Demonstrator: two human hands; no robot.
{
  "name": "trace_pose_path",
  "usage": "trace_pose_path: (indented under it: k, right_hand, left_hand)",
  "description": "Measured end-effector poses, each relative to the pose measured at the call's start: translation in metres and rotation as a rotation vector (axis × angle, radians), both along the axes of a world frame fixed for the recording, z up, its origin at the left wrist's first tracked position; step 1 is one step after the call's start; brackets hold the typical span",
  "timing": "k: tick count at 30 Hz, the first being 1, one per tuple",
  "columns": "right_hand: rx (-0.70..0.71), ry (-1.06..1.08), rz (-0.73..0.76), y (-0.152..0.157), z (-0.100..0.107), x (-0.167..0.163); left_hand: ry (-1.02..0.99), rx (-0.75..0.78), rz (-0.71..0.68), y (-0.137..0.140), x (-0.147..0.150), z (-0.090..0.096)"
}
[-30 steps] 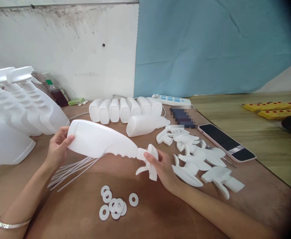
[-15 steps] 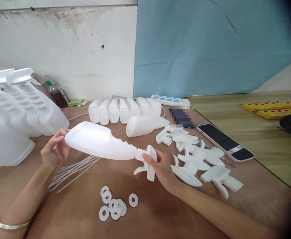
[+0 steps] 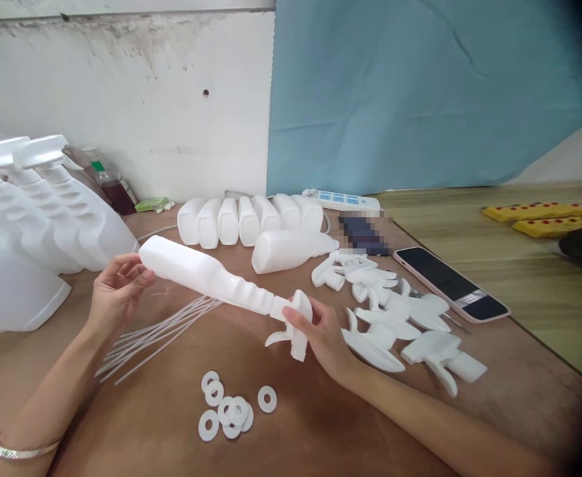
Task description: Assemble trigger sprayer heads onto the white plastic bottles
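A white spray bottle (image 3: pixel 191 268) is held on its side above the table, base to the left and neck to the right. At its base, my left hand (image 3: pixel 119 288) has its fingers curled against the edge. My right hand (image 3: pixel 323 338) grips a white trigger spray head (image 3: pixel 295 324), which sits at the bottle's neck with its lever pointing down and left. Whether the thread is tight cannot be seen. Below the bottle lie thin white dip tubes (image 3: pixel 156 338), and nearer to me several white ring washers (image 3: pixel 226 411).
Loose trigger heads (image 3: pixel 388 311) are heaped at the right, beside a phone (image 3: pixel 450 281). Behind stand several white bottles (image 3: pixel 248 222), one lying bottle (image 3: pixel 291 250) and a power strip (image 3: pixel 343 200). Assembled spray bottles (image 3: pixel 67 205) crowd the left.
The bottle has turned about its long axis and now shows a narrower side. My left hand has shifted slightly right at its base, while the right hand stays almost in place on the trigger head.
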State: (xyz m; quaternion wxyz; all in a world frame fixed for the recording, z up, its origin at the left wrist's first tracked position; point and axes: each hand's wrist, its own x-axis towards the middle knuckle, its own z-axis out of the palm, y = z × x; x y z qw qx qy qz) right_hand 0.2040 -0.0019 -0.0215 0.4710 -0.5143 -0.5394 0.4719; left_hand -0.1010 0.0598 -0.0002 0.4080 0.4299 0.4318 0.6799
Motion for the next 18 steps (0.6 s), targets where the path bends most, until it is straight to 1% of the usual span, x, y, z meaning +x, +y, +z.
trace_pose_path:
  k: [5,7,10,13,15,18]
  right_hand:
    - [0.005,0.013,-0.005,0.000,0.001,-0.002]
    - [0.005,0.016,0.022,-0.001,0.001,-0.002]
    - [0.011,0.009,0.065,-0.002,0.001,-0.002]
    - [0.016,-0.001,0.063,-0.003,0.001,-0.002]
    - [0.009,0.003,0.049,-0.002,0.001,-0.002]
    - [-0.002,0.002,0.013,-0.001,0.001,-0.002]
  left_hand:
    - [-0.105,-0.007,-0.121,-0.003,0.003,0.007]
    - [-0.111,-0.043,-0.130,-0.003,0.004,0.005]
    - [-0.067,-0.118,-0.082,-0.003,0.007,-0.001]
    - [-0.040,-0.164,-0.041,-0.004,0.010,-0.004]
    - [-0.005,-0.197,-0.069,-0.005,0.010,-0.002]
    - [0.109,-0.193,-0.187,-0.006,0.005,0.003]
